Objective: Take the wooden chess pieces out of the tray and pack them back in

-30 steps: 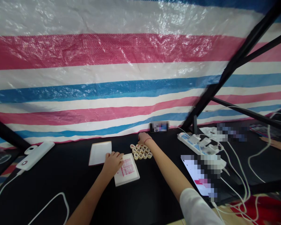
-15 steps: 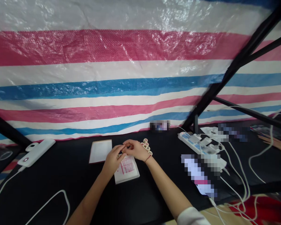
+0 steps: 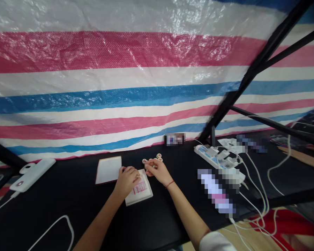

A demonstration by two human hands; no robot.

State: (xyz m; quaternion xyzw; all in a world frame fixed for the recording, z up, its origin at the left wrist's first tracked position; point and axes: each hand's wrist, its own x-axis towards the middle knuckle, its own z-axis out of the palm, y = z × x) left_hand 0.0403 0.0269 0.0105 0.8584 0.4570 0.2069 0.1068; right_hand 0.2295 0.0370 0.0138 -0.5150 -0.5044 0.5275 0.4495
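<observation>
My left hand (image 3: pixel 127 178) is curled over the upper left part of a white pad or box (image 3: pixel 143 195) with red grid lines drawn on it. A small pale round piece, apparently a xiangqi piece (image 3: pixel 138 176), shows at its fingertips. To the right, my right hand (image 3: pixel 159 170) bends its thumb and fingers together over a group of round xiangqi pieces. Its fingers hide most of them, and what lies between them is unclear. One piece (image 3: pixel 144 161) shows just left of the fingers; others (image 3: pixel 159 156) stick out behind the hand.
Left of the pad lies a shallow white-lined box lid (image 3: pixel 109 170). A white power bank (image 3: pixel 36 176) with a cable is at far left. On the right are a power strip (image 3: pixel 211 157), a blurred phone (image 3: pixel 217 193) and tangled white cables. A small device (image 3: pixel 174 139) stands at the back.
My hands were together above the pad's top edge; now they are apart. The right hand has moved right to the pieces, while the left has come down over the pad. The view has shifted slightly.
</observation>
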